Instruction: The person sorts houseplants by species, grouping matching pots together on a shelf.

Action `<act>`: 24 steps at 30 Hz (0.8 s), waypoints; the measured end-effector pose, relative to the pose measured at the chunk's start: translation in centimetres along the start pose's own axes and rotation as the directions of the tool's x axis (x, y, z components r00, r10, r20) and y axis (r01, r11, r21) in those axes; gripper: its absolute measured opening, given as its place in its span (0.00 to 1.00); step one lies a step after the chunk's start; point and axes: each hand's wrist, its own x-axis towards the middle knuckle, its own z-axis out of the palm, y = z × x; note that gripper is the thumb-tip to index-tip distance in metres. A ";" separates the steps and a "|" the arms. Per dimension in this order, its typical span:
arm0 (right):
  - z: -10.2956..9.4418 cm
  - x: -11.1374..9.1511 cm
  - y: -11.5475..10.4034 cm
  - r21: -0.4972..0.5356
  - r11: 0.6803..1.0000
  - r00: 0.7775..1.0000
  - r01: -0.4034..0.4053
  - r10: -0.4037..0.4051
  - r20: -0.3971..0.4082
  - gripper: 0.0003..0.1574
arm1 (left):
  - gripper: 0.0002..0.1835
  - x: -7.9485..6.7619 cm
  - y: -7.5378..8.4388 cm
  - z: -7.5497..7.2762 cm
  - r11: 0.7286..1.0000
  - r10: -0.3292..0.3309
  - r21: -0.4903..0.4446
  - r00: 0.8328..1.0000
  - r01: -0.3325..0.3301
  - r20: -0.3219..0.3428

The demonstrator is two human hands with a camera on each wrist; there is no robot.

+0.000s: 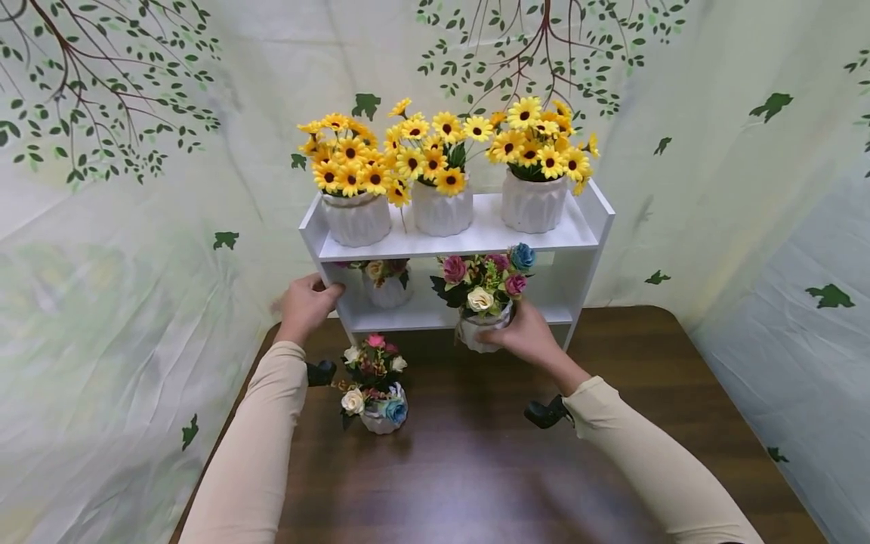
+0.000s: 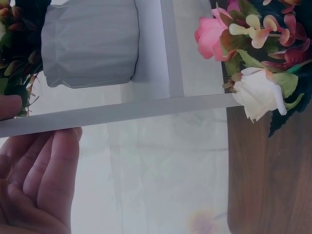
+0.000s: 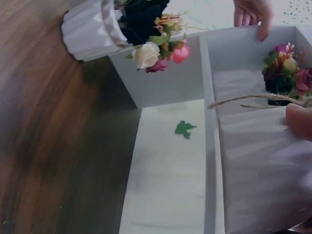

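Note:
My right hand (image 1: pixel 526 332) grips a white flower pot (image 1: pixel 484 329) of pink, cream and blue artificial roses, in front of the lower shelf's right half. In the right wrist view that pot (image 3: pixel 263 170) has twine round its rim. My left hand (image 1: pixel 306 302) pinches the left side panel of the white shelf rack (image 1: pixel 435 243), fingers outside it and thumb inside, as the left wrist view shows with the panel (image 2: pixel 107 113). On the lower shelf's left stands another rose pot (image 1: pixel 387 291), partly hidden by the upper board. A third rose pot (image 1: pixel 384 412) rests on the table before the rack.
Three white pots with yellow daisy-like flowers, the left (image 1: pixel 356 219), middle (image 1: pixel 443 208) and right (image 1: pixel 535 202), stand on the rack's top. The brown wooden table (image 1: pixel 462 468) carries the rack. Behind hangs a leaf-printed curtain (image 1: pixel 272 91).

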 end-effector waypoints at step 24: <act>3.3 5.7 -1.0 -0.067 0.994 0.996 -0.088 0.086 -0.035 0.58 | 0.24 0.0 0.0 0.0 1.000 -0.006 -0.025 1.000 0.006 0.004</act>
